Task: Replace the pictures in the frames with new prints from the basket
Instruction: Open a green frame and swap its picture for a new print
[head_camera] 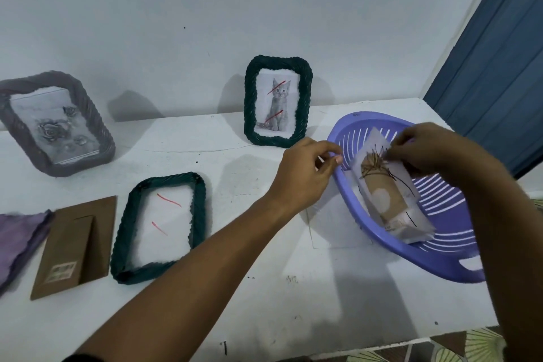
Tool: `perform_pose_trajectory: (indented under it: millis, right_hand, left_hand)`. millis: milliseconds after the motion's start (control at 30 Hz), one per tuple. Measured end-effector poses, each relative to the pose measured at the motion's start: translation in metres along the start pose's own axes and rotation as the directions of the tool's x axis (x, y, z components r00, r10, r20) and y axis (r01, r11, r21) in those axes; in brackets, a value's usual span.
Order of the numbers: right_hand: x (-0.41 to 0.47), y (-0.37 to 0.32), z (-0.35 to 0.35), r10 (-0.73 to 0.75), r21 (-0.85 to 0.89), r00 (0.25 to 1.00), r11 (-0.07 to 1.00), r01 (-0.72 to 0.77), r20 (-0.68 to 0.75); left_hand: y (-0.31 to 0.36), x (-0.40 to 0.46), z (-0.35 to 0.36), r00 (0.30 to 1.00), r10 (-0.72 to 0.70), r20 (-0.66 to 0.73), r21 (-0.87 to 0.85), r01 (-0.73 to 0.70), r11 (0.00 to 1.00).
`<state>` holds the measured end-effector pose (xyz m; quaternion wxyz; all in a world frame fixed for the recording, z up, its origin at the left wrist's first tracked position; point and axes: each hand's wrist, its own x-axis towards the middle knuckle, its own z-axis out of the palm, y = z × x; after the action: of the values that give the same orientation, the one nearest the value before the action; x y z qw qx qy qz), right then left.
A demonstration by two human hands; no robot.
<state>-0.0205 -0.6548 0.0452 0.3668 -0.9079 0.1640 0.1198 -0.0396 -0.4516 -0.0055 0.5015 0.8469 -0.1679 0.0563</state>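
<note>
A white surface (264,288) runs along a pale wall. At its right end sits a purple basket (426,261). The left hand (305,167) pinches the basket's near rim, while the right hand (426,150) pinches the top edge of a print (385,200) standing tilted inside the basket. A teal frame (123,229) lies flat nearby, and another teal frame (249,97), holding a cat picture, stands against the wall.

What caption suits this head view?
Right hand pinches a paper print in the purple plastic basket; left hand grips the rim.

Print (390,191) in basket (449,256), right of frames (158,226)
</note>
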Motion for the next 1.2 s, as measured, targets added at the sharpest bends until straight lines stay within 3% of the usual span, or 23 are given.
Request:
perform_pose_trajectory:
  millis: [100,200,433,633,767,867,1067,1200]
  right_hand:
    - [-0.022,-0.018,-0.001,-0.164,0.355,0.984,0.926,0.129,0.071]
    - [-0.034,-0.029,0.013,-0.309,0.576,0.943,0.796,0.184,0.127]
    - [-0.043,-0.054,0.057,-0.506,0.600,0.862,0.681,0.421,-0.031]
    - [-0.048,-0.090,0.092,-0.538,0.393,0.824,0.729,0.561,-0.179]
    - [-0.057,-0.108,0.134,-0.568,0.663,0.823,0.620,0.419,0.011]
    - [-0.060,-0.116,0.173,-0.578,0.701,0.816,0.589,0.403,0.016]
    - [-0.064,-0.114,0.237,-0.542,0.589,0.836,0.705,0.395,0.087]
    - [-0.070,-0.103,0.266,-0.550,0.389,0.831,0.786,0.481,0.083]
  left_hand:
    - [0.013,0.004,-0.004,0.997,-0.074,0.039,-0.271,0.082,0.959]
    - [0.024,0.007,-0.012,0.972,-0.185,0.148,-0.545,0.236,0.804]
    - [0.017,0.002,-0.064,0.976,-0.216,0.015,-0.613,0.180,0.770]
    - [0.002,-0.018,-0.138,0.951,-0.294,-0.100,-0.582,0.184,0.792]
    - [-0.026,-0.043,-0.177,0.931,-0.335,-0.145,-0.570,0.198,0.797]
    - [-0.052,-0.068,-0.195,0.925,-0.341,-0.165,-0.535,0.206,0.819]
    - [-0.109,-0.116,-0.226,0.913,-0.391,-0.113,-0.277,0.349,0.895]
    - [-0.132,-0.139,-0.236,0.899,-0.426,-0.106,0.006,0.429,0.903]
